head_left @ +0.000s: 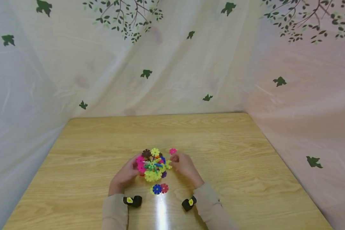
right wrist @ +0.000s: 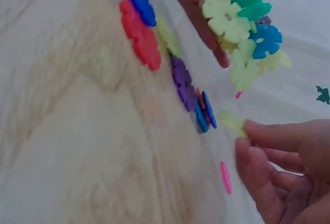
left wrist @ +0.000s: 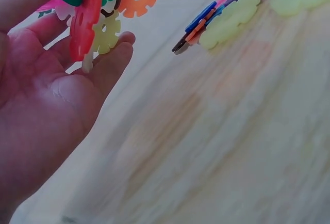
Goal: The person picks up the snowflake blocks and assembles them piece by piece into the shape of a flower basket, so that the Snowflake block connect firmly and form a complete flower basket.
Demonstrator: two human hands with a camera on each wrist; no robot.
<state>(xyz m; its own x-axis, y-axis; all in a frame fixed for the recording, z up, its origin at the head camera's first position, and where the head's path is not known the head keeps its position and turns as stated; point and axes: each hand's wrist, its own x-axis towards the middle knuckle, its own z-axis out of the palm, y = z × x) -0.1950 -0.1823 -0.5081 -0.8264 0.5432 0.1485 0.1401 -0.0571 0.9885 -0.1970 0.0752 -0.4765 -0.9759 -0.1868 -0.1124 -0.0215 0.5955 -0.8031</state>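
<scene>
My left hand [head_left: 127,173] holds a built cluster of plastic snowflake discs [head_left: 152,165] from its left side, above the table. Pink, yellow, green, brown and blue discs are slotted together in it. In the left wrist view, its fingers curve around the cluster near a red disc [left wrist: 86,22]. Between thumb and fingertips, my right hand [head_left: 185,165] pinches a single yellow snowflake disc [right wrist: 232,123]. This disc is just to the right of the cluster; the right wrist view shows a gap between them.
On the wooden table [head_left: 233,179], a loose blue disc [head_left: 157,189] and red disc [head_left: 164,188] lie in front of the cluster. A purple disc [right wrist: 183,83] and several others lie beneath it. Beyond the right hand is a pink disc [head_left: 172,150]. A patterned curtain [head_left: 175,64] surrounds the table.
</scene>
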